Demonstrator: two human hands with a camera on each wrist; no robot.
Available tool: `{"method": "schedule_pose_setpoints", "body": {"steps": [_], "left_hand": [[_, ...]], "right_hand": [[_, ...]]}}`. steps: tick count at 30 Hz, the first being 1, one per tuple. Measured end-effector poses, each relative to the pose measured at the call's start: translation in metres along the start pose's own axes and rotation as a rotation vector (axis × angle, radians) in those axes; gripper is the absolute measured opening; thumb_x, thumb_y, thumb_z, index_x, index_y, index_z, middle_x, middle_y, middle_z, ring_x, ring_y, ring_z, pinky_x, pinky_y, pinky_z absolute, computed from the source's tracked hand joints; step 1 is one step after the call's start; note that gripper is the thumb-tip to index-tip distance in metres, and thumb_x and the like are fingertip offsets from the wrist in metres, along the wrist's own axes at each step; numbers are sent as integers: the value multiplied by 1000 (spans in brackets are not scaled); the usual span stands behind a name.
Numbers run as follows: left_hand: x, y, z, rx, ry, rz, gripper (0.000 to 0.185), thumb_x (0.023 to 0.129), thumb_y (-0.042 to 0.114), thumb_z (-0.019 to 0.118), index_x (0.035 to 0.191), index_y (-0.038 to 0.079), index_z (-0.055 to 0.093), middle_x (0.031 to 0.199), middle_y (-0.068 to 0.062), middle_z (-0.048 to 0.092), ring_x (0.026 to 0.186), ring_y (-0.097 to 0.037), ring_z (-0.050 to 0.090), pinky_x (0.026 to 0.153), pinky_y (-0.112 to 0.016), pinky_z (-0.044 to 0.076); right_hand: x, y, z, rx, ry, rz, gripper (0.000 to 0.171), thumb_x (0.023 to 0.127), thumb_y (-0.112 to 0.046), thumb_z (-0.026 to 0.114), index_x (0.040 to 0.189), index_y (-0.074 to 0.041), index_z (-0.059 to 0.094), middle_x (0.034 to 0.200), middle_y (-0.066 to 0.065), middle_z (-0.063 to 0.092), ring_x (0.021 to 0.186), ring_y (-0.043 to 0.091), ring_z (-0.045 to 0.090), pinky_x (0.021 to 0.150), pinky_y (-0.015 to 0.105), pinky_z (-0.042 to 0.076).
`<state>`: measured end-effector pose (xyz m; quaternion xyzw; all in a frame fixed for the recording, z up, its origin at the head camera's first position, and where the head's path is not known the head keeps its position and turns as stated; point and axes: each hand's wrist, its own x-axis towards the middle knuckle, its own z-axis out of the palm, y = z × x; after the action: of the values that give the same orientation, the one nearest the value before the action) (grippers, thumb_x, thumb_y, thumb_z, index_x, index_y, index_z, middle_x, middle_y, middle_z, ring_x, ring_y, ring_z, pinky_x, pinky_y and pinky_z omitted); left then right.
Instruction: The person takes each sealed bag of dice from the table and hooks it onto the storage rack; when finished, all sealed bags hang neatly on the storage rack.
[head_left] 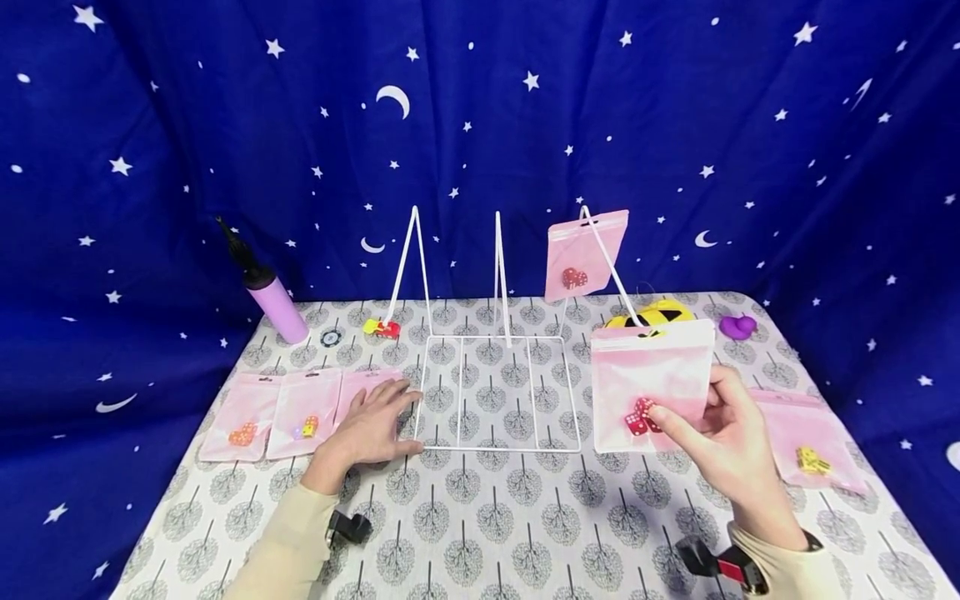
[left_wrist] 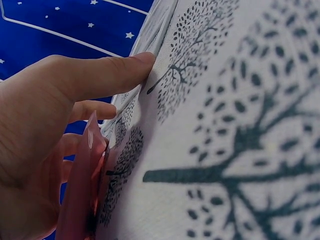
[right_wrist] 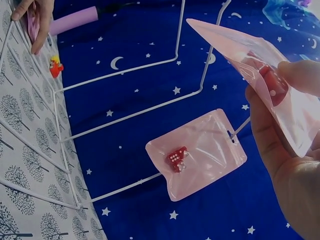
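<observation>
Head view: right hand holding bag of red dice beside wire rack

Specimen: pink zip bag point(head_left: 622, 362) with red dice point(head_left: 636, 423), pinched by the right hand point(head_left: 731, 442), thumb in front over the dice, other fingers behind. Clock directions per head view.

Handling (judged): light; film thin, soft and slick. The right wrist view shows the bag bending around the grip. Dice look hard and hardly fragile; their weight should pull the lower half down. Better hold: the header strip point(head_left: 686, 333), near the hang hole, where the film is probably stiffest. Pinching low may let the top flop.

Position: bag at 10 o'clock of the right hand, 3 o'clock of the left hand point(head_left: 375, 425). White rack point(head_left: 498, 450) at 9 o'clock of the bag; hung bag point(head_left: 564, 246) at 11. Right prong's near end shows at the header strip; contact cannot be told.

Left hand: fingers spread and relaxed over a flat pink bag point(head_left: 358, 382), thumb beside the rack's base wire, no grasp seen.
</observation>
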<state>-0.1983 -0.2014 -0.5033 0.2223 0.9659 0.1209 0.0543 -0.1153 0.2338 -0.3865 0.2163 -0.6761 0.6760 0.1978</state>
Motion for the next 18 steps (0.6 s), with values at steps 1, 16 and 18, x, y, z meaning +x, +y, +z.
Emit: {"method": "schedule_pose_setpoints", "body": {"steps": [1,16,18], "left_hand": [[0,0,0,1,1,1,88,73,60,74,147,24,42,159,-9,29,145,-36,27,111,-72,19],[0,0,-1,-1,1,1,89,73,60,74,147,23,42,159,-10,29,145,-37,27,111,-72,18],[0,0,-1,-1,-2,-2,89,73,60,74,147,24,41,159,-9,29,145,-36,27,112,-71,18]], "right_hand": [[0,0,0,-3,2,2,51,68,34,58,114,15,48,100,1,70,79,9,68,64,20,58],[4,8,6,29,9,-10,52,68,33,60,115,13,50,99,2,73,76,10,70,57,20,57],[5,9,6,17,9,-2,52,70,31,61,116,8,52,98,1,73,75,9,70,55,20,57]]}}
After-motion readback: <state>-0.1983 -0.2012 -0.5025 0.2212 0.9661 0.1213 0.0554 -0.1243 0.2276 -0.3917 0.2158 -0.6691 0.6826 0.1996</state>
